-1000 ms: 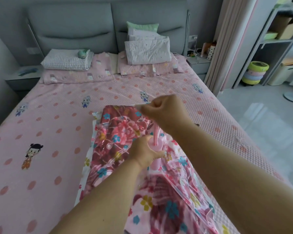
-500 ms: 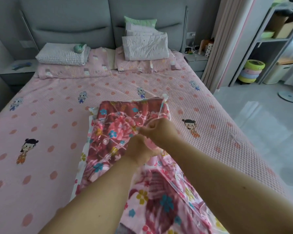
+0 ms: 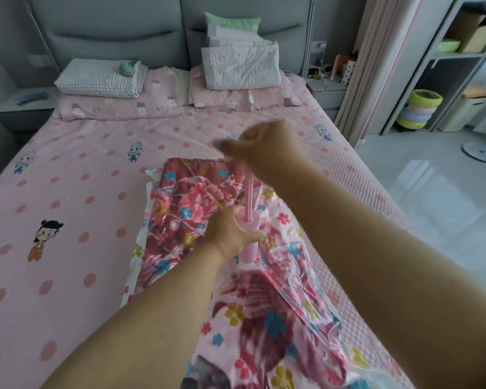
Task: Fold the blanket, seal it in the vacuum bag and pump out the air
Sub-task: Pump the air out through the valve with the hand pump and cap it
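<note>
A folded floral blanket (image 3: 191, 192) in red, pink and white lies inside a clear vacuum bag (image 3: 298, 301) on the pink bed (image 3: 76, 192). A pink hand pump (image 3: 250, 237) stands upright on the bag's middle. My left hand (image 3: 230, 231) grips the pump's cylinder. My right hand (image 3: 261, 147) is raised above it and grips the handle at the top of the thin pink plunger rod (image 3: 248, 192), which is drawn out. The handle itself is hidden in my fist and blurred.
Folded quilts and pillows (image 3: 239, 66) lie at the grey headboard. A nightstand (image 3: 326, 88) with small items, a pink curtain (image 3: 376, 66) and a shelf unit (image 3: 449, 57) stand to the right. Bare tiled floor (image 3: 438, 197) runs along the bed's right edge.
My right hand went down onto the pump, pushing the plunger in, and has now pulled it up and out again. My left hand stayed on the cylinder.
</note>
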The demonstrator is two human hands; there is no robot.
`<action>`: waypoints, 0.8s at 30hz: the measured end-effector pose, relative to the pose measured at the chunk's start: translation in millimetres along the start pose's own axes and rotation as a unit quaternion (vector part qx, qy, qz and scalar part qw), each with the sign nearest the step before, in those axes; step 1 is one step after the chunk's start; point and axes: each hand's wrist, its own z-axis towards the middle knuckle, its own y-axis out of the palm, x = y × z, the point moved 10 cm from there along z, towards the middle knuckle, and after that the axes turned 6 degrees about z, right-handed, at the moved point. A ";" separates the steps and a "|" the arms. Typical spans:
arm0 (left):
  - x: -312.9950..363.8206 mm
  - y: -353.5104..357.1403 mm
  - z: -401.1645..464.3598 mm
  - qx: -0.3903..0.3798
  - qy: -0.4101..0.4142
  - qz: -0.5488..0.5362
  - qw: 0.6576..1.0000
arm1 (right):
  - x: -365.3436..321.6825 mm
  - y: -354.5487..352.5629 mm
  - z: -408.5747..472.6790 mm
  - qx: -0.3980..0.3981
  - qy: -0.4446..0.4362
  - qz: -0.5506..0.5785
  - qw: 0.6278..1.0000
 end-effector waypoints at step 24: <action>0.6 -0.1 0.9 -0.010 0.009 -0.019 1.000 | -14.6 -9.6 1.9 0.045 -0.035 0.038 0.998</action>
